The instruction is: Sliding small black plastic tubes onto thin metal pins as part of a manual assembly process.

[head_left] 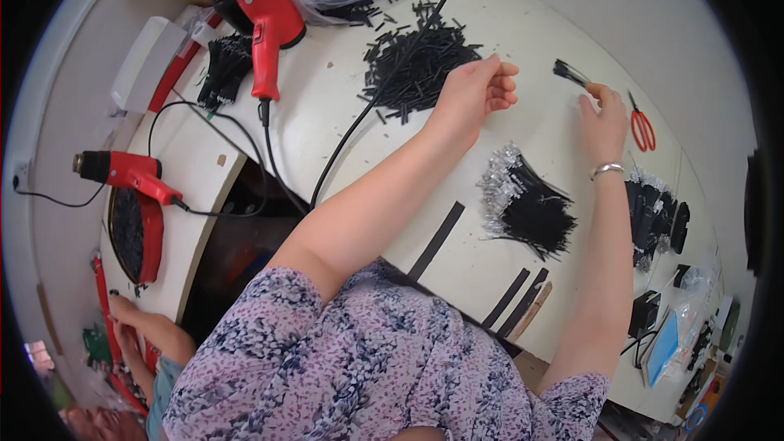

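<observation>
My left hand point(478, 96) hovers at the right edge of a heap of short black tubes point(408, 65). Its fingers are curled toward the thumb, and whatever they may hold is hidden. Farther right, my right hand point(604, 122), with a silver bracelet at the wrist, has its fingertips closed at the end of a small bunch of black wires point(570, 73). Between my forearms lies a larger bundle of black wires point(535, 212) with clear and silvery ends to its left. Red-handled scissors point(643, 129) rest just right of my right hand.
A red heat gun point(269, 28) stands at the far left, and another heat gun point(131, 171) lies nearer. A black cable point(351, 135) crosses the white table. Dark strips point(437, 241) lie by the front edge. More wire bundles point(649, 216) sit at right. Another person's arm point(151, 331) shows lower left.
</observation>
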`<state>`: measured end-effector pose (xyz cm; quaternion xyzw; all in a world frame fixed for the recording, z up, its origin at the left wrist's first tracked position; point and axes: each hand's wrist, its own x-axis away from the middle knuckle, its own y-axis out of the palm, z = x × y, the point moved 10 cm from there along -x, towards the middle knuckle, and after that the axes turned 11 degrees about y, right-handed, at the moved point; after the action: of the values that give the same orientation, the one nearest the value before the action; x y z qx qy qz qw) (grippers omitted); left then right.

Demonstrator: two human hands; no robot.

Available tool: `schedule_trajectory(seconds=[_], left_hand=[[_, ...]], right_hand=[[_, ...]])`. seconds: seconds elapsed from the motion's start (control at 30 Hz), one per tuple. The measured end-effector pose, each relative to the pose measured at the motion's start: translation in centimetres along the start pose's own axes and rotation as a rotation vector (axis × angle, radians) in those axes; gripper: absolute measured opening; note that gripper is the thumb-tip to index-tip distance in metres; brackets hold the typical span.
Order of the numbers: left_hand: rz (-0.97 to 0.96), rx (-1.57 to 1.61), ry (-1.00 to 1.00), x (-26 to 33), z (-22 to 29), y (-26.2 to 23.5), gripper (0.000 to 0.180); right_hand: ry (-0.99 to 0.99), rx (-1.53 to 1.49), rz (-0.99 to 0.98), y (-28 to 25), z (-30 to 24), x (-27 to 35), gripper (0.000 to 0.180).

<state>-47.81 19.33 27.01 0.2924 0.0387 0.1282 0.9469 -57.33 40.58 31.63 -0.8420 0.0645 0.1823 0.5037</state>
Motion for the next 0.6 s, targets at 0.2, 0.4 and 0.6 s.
schedule_trajectory(seconds=[0.2, 0.4, 0.6], left_hand=[[0.055, -0.023, 0.124, -0.4, 2.5, -0.5, 0.033], [-0.015, -0.204, 0.175, 0.3, 5.9, -0.2, 0.027], [-0.449, -1.679, 0.574, 3.5, 6.6, 1.5, 0.009]], right_hand=[[0.01, -0.337, -0.708, 1.3, -5.6, 9.3, 0.018], [-0.008, -0.222, -0.695, 1.1, -6.4, 11.8, 0.013], [0.074, -0.478, -0.583, 0.9, -4.7, 10.3, 0.01]])
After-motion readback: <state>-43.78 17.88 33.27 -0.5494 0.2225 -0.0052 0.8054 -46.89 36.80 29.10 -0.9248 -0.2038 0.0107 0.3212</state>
